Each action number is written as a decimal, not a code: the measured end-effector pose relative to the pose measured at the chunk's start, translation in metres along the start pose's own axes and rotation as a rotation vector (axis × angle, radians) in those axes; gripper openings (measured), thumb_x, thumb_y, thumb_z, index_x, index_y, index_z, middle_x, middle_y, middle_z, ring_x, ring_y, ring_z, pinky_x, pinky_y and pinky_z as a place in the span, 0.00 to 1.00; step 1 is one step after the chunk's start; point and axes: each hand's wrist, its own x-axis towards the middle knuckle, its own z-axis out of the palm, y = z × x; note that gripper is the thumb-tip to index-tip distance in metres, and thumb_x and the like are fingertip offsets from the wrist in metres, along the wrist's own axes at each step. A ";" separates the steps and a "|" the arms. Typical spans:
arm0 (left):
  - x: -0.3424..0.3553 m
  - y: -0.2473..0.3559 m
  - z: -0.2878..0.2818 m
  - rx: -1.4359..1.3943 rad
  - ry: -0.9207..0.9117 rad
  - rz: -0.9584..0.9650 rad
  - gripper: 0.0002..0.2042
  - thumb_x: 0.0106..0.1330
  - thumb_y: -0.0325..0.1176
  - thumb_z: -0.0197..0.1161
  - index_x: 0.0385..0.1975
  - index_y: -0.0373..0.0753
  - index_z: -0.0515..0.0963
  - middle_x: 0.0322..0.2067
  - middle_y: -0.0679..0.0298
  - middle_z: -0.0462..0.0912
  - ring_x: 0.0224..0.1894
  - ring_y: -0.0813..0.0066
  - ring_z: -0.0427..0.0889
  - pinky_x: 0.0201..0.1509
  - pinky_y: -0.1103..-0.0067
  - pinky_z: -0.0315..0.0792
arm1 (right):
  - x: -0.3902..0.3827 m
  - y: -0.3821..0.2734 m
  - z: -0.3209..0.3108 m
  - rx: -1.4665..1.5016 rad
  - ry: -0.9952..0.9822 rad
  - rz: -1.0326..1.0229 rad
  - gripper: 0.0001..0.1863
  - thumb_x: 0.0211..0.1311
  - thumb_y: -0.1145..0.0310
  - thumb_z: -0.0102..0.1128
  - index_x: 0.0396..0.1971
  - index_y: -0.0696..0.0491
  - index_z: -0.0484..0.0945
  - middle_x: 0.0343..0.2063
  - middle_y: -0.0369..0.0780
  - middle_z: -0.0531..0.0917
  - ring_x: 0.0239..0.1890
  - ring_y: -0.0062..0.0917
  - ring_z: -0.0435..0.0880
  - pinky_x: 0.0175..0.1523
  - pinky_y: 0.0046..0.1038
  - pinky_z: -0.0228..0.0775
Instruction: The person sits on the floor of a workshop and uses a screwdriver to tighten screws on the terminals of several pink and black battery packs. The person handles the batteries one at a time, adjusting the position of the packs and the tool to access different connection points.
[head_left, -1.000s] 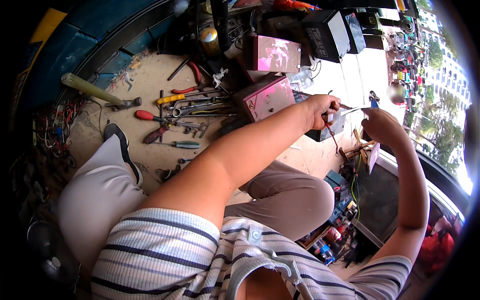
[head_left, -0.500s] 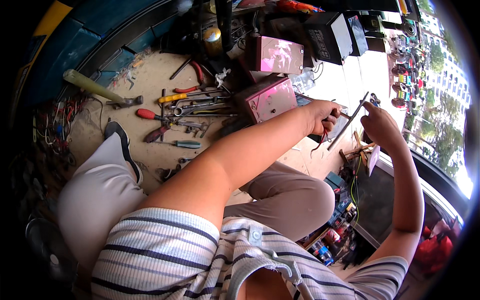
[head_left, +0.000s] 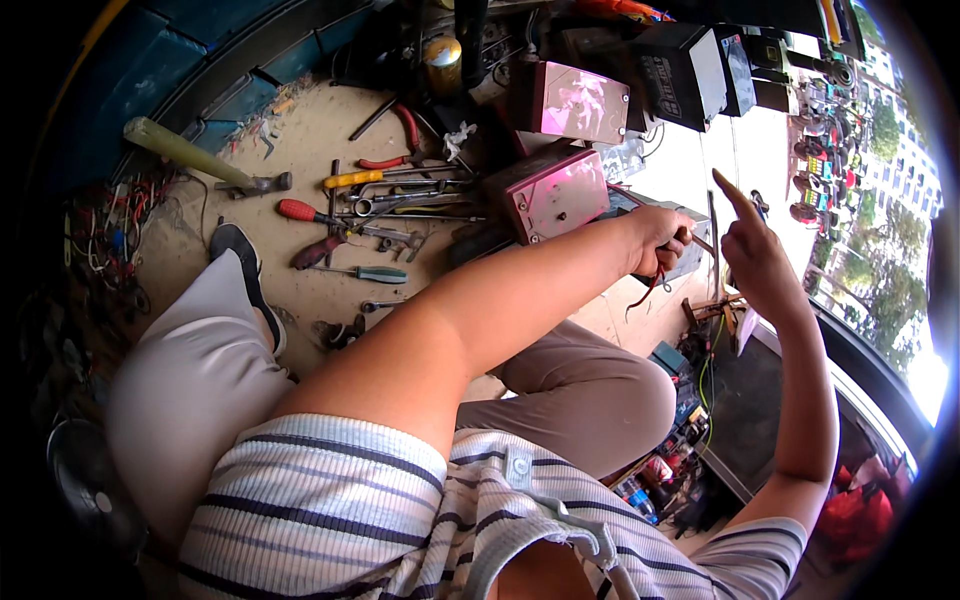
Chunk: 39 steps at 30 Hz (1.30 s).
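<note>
My left hand (head_left: 660, 243) is closed at the end of my outstretched arm. A red wire (head_left: 657, 276) and a dark one hang below its fist; whatever else it grips is hidden by the fingers. Close to the right of it stands a thin dark strip (head_left: 715, 225), between the two hands. My right hand (head_left: 755, 255) is raised with the index finger stretched out and the other fingers curled, nothing visible in it. Beneath the left hand is a grey box-like block (head_left: 690, 262), partly covered. A pink-faced box (head_left: 562, 198) lies just beyond my left forearm.
Another pink box (head_left: 585, 103) and a black battery-like block (head_left: 680, 75) sit farther back. Screwdrivers, wrenches and red-handled pliers (head_left: 408, 130) lie on the floor. A hammer (head_left: 195, 158) rests left of them, near tangled wires (head_left: 115, 245). My bent knee (head_left: 635, 405) is below the hands.
My right hand has moved slightly down and its index finger now points upward. The dark strip went from slanted to nearly upright. My left hand shifted slightly right, still closed.
</note>
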 end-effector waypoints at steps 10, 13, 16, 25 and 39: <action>-0.002 0.003 0.005 -0.019 0.026 0.020 0.07 0.62 0.30 0.55 0.24 0.44 0.65 0.18 0.74 0.65 0.13 0.89 0.55 0.13 0.89 0.45 | -0.008 0.042 0.025 -0.389 -0.021 0.146 0.24 0.57 0.63 0.49 0.56 0.49 0.67 0.29 0.47 0.80 0.37 0.40 0.79 0.48 0.35 0.68; -0.005 0.001 0.002 -0.001 0.012 0.013 0.07 0.63 0.30 0.54 0.23 0.43 0.66 0.17 0.73 0.64 0.13 0.88 0.54 0.13 0.89 0.45 | -0.002 0.021 0.012 0.174 0.017 0.255 0.28 0.57 0.61 0.51 0.59 0.49 0.63 0.29 0.45 0.79 0.35 0.37 0.78 0.47 0.34 0.67; -0.012 -0.007 0.006 0.059 0.085 0.010 0.07 0.64 0.30 0.53 0.23 0.41 0.66 0.17 0.72 0.63 0.13 0.88 0.53 0.13 0.88 0.45 | -0.005 -0.008 0.022 0.065 0.177 0.007 0.27 0.57 0.61 0.53 0.57 0.51 0.65 0.31 0.43 0.76 0.36 0.34 0.76 0.45 0.34 0.67; -0.015 -0.009 -0.008 -0.061 0.007 0.013 0.07 0.64 0.29 0.50 0.23 0.40 0.66 0.19 0.72 0.64 0.13 0.88 0.55 0.14 0.89 0.47 | -0.007 -0.008 0.049 -0.436 0.321 -0.273 0.31 0.42 0.71 0.57 0.53 0.52 0.68 0.41 0.41 0.74 0.47 0.36 0.69 0.55 0.36 0.57; -0.035 -0.019 -0.009 0.314 0.246 0.019 0.10 0.67 0.39 0.49 0.27 0.41 0.67 0.17 0.73 0.64 0.14 0.85 0.56 0.14 0.86 0.47 | 0.000 0.034 0.077 -0.262 0.170 -0.198 0.14 0.58 0.71 0.47 0.43 0.61 0.68 0.19 0.46 0.78 0.25 0.40 0.79 0.31 0.40 0.67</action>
